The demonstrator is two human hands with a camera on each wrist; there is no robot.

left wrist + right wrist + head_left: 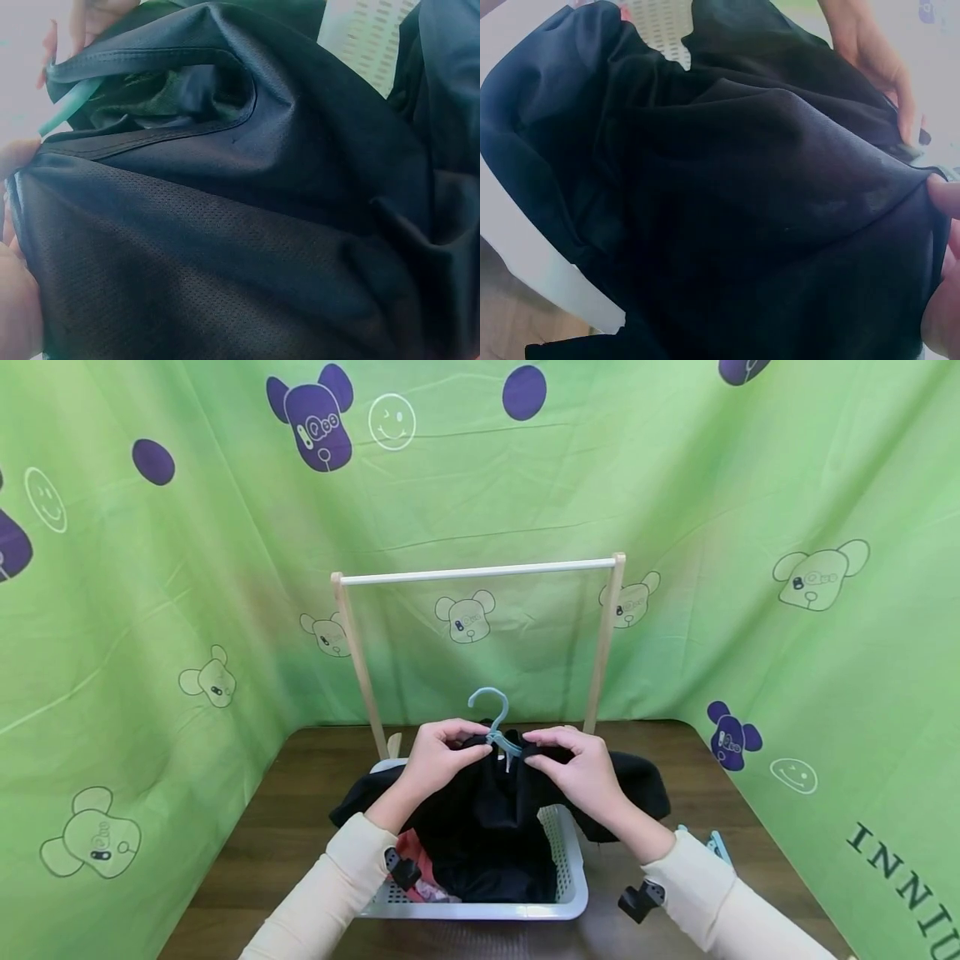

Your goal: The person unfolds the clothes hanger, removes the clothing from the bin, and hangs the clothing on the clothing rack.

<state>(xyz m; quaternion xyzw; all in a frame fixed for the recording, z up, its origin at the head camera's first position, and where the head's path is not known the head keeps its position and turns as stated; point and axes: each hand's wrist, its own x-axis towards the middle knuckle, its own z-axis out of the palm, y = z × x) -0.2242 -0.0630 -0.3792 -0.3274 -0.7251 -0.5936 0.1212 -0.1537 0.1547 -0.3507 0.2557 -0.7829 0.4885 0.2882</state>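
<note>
A black top (491, 852) hangs in folds over a white basket, its neckline gathered around a light blue hanger (504, 700). The hanger's hook points up, while its arms run inside the collar and are mostly hidden. My left hand (441, 758) pinches the neckline on the left of the hook, close to the hanger. On the other side, my right hand (581, 767) pinches the fabric between thumb and fingers. In the left wrist view, the stitched neck opening (150, 135) gapes, with a piece of the hanger (71, 105) showing inside it.
The white basket (573, 872) stands under the top, with a pink-red cloth (415, 852) inside. Behind rises a rack with a white bar (480, 572) and wooden posts. More light blue hangers (716, 843) lie on the wooden table (247, 860) by the right forearm. Green curtains surround it.
</note>
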